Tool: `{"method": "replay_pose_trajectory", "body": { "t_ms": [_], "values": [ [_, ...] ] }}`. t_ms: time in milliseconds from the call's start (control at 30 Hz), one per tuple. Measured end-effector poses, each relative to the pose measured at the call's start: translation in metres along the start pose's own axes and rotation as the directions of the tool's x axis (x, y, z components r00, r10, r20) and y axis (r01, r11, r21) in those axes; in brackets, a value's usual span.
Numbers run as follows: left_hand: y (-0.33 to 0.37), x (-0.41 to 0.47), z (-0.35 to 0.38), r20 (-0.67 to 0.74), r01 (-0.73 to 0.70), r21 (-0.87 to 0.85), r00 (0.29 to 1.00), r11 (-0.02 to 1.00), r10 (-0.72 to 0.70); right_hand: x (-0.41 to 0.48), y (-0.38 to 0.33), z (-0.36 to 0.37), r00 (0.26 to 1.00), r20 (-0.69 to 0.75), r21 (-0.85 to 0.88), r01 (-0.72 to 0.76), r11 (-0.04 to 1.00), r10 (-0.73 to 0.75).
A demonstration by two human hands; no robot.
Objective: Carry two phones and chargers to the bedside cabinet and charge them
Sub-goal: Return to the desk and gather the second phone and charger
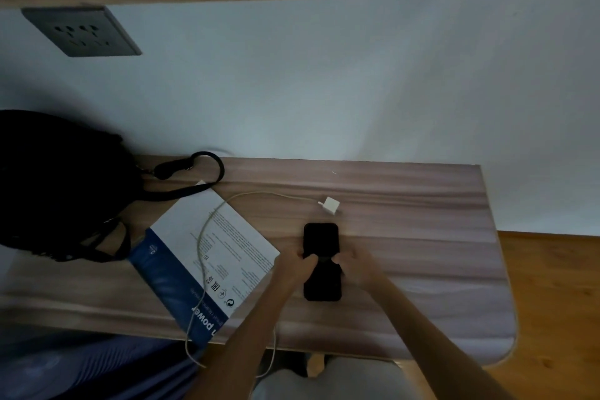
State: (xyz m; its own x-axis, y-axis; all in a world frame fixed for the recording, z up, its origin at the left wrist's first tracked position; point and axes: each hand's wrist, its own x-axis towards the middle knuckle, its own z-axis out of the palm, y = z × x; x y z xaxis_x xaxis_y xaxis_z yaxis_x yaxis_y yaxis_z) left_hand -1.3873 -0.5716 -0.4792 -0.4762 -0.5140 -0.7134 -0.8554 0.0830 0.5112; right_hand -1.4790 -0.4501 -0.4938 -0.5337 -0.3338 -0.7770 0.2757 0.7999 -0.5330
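Two black rectangular phones lie end to end on the wood-grain desk, the far phone nearer the wall and the near phone toward the desk's front edge, their short ends meeting or overlapping where the hands cover them. The left hand grips from the left and the right hand from the right, both closed on the junction of the two phones, a hold that by judgement gathers both devices into one stack for carrying. Just beyond the far phone sits a small white cube charger plug, its white cable arching left across a blue-and-white printed carton, then dropping over the desk's front edge; only one charger is identifiable. A black bag rests at the left end of the desk. A grey wall socket is mounted on the pale wall above. The chargers remain to be collected.
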Motion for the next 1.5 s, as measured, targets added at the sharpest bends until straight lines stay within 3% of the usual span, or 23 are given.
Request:
{"method": "replay_pose_trajectory", "body": {
  "t_ms": [100, 200, 267, 367, 600, 733, 867, 967, 1033, 1100, 1167, 1267, 1367, 1500],
  "values": [
    [0.0, 0.001, -0.002, -0.014, 0.021, -0.035, 1.0, 0.999, -0.022, 0.007, -0.01, -0.006, 0.999, -0.023, -0.09, 0.026, 0.996, -0.028],
    [-0.001, -0.001, -0.008, -0.034, 0.039, -0.128, 0.998, 0.991, -0.044, 0.017, -0.037, -0.011, 0.961, -0.204, -0.217, 0.141, 0.966, -0.186],
    [-0.007, -0.005, -0.014, -0.065, 0.024, -0.146, 0.997, 0.989, -0.034, 0.025, -0.057, -0.01, 0.936, -0.25, -0.224, 0.193, 0.955, -0.248],
    [-0.024, -0.014, -0.015, -0.163, 0.042, -0.057, 0.985, 0.998, -0.051, 0.037, -0.076, -0.006, 0.927, -0.233, -0.376, 0.193, 0.906, -0.294],
    [-0.072, -0.035, 0.0, -0.31, 0.262, 0.258, 0.934, 0.93, -0.177, 0.056, -0.079, 0.001, 0.924, -0.197, -0.56, 0.167, 0.811, -0.326],
    [-0.086, -0.039, 0.003, -0.381, 0.32, 0.129, 0.89, 0.938, -0.252, 0.065, -0.072, -0.001, 0.92, -0.183, -0.55, 0.196, 0.812, -0.346],
    [-0.089, -0.035, 0.002, -0.371, 0.275, 0.112, 0.903, 0.955, -0.216, 0.067, -0.065, -0.001, 0.895, -0.129, -0.472, 0.323, 0.82, -0.427],
    [-0.077, -0.029, -0.008, -0.376, 0.154, -0.161, 0.904, 0.975, -0.205, 0.053, -0.069, 0.005, 0.878, -0.046, -0.391, 0.422, 0.817, -0.476],
    [-0.059, -0.026, -0.021, -0.395, 0.056, -0.431, 0.885, 0.901, -0.244, 0.036, -0.074, 0.009, 0.88, 0.09, -0.347, 0.467, 0.813, -0.467],
    [-0.039, -0.024, -0.037, -0.354, -0.025, -0.681, 0.886, 0.731, -0.3, 0.015, -0.078, 0.015, 0.832, 0.269, -0.221, 0.544, 0.809, -0.485],
    [-0.023, -0.024, -0.053, -0.297, -0.101, -0.821, 0.916, 0.561, -0.27, -0.005, -0.081, 0.021, 0.774, 0.396, -0.064, 0.56, 0.826, -0.494],
    [-0.006, -0.025, -0.078, -0.301, -0.173, -0.879, 0.924, 0.444, -0.236, -0.028, -0.084, 0.03, 0.784, 0.45, 0.163, 0.4, 0.902, -0.428],
    [0.004, -0.026, -0.097, -0.306, -0.22, -0.907, 0.93, 0.358, -0.204, -0.041, -0.094, 0.034, 0.764, 0.467, 0.336, 0.314, 0.888, -0.446],
    [0.009, -0.031, -0.114, -0.076, -0.065, -0.981, 0.996, 0.183, -0.055, -0.048, -0.11, 0.029, 0.738, 0.426, 0.383, 0.377, 0.843, -0.524]
  ]
}}
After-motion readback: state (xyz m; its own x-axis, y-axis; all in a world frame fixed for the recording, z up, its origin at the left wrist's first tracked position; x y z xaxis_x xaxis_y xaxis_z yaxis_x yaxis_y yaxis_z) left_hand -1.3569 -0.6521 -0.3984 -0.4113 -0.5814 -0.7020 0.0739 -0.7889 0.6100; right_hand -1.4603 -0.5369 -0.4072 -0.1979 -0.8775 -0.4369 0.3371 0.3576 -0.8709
